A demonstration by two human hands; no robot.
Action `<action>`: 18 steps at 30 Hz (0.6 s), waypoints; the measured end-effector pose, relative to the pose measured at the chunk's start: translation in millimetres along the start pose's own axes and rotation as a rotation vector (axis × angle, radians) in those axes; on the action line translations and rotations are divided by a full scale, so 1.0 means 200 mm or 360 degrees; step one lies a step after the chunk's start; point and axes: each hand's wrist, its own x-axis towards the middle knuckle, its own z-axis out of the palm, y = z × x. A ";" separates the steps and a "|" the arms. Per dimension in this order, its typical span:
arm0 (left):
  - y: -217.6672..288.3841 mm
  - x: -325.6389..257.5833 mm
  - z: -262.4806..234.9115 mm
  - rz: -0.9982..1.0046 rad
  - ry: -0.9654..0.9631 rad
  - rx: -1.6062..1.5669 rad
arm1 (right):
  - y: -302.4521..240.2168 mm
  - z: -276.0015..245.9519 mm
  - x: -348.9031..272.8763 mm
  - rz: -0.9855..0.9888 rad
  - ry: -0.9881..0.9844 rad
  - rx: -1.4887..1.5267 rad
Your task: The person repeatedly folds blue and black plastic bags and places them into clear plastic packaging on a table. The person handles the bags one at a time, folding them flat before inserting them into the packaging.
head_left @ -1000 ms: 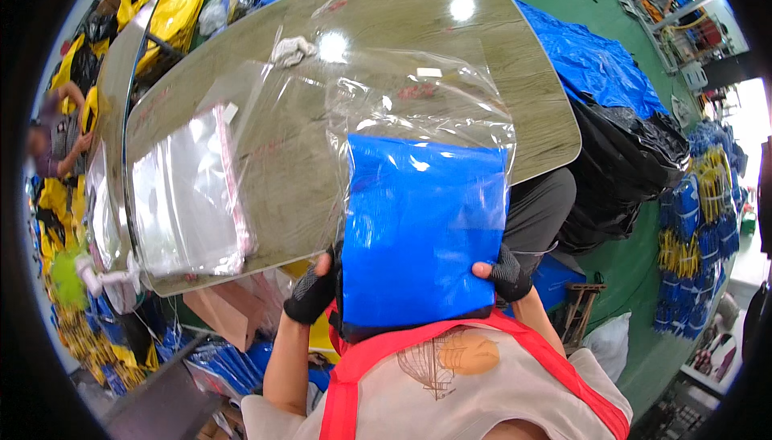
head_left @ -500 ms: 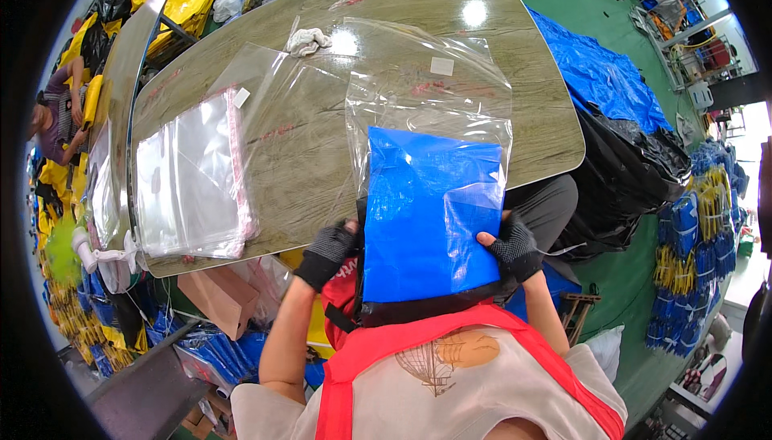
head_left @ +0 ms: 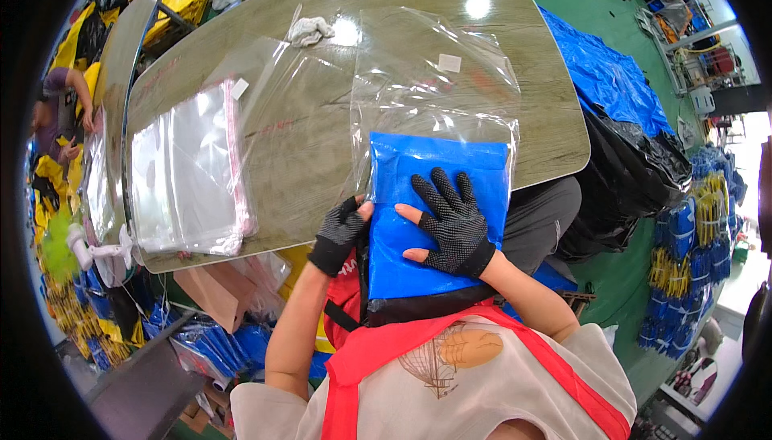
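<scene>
1. At the far left, beyond the worktop point(head_left: 322, 142), another person point(head_left: 60, 110) bends over yellow goods; this is not the wearer.
2. A stack of clear bags point(head_left: 189, 170) with a pink sealing strip lies flat on the left part of the worktop, well apart from both hands. A crumpled white rag point(head_left: 310, 31) sits near the far edge.
3. The left hand point(head_left: 342, 231), in a black fingerless glove, has its grip pinched on the left edge of the folded blue item point(head_left: 438, 207), at the near edge of the worktop where the mouth of the clear bag point(head_left: 438, 86) lies.
4. The blue item rests with its far part inside the clear bag and its near part hanging toward the person's red apron point(head_left: 378, 343), off the worktop edge.
5. The right hand point(head_left: 452, 223) lies flat on top of the blue item, fingers spread and pressing down; it grasps nothing.
6. To do this step well, as I judge it: keep the left pinch holding the bag's edge open and steady, press with the flat right palm to squeeze out air and hold the fold square, and slide the item straight inward so its corners do not catch the film.
7. To the right, black sacks point(head_left: 635, 174) and blue sheeting point(head_left: 603, 78) lie beside the worktop.
</scene>
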 end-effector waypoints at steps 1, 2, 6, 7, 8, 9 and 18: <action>-0.02 -0.01 -0.01 0.0031 0.0004 0.0004 | 0.00 -0.01 0.01 -0.0002 -0.0016 -0.0002; -0.03 -0.02 -0.02 0.0058 0.0006 0.0020 | -0.01 -0.02 0.01 0.0003 -0.0023 0.0002; -0.06 -0.08 -0.03 0.0085 -0.0185 -0.0356 | -0.02 -0.03 0.01 0.0008 -0.0038 0.0025; -0.05 -0.08 -0.02 0.0090 -0.0253 -0.0485 | -0.03 -0.03 0.02 0.0013 -0.0035 0.0026; -0.01 -0.11 0.02 0.0153 -0.0294 -0.0623 | -0.03 -0.03 0.02 0.0019 -0.0030 0.0006; -0.02 -0.10 0.02 0.0188 -0.0142 -0.0477 | -0.04 -0.04 0.04 0.0026 -0.0026 -0.0014; -0.09 -0.07 0.10 0.0632 0.0911 0.0841 | -0.12 0.00 0.22 -0.0104 -0.0054 -0.0037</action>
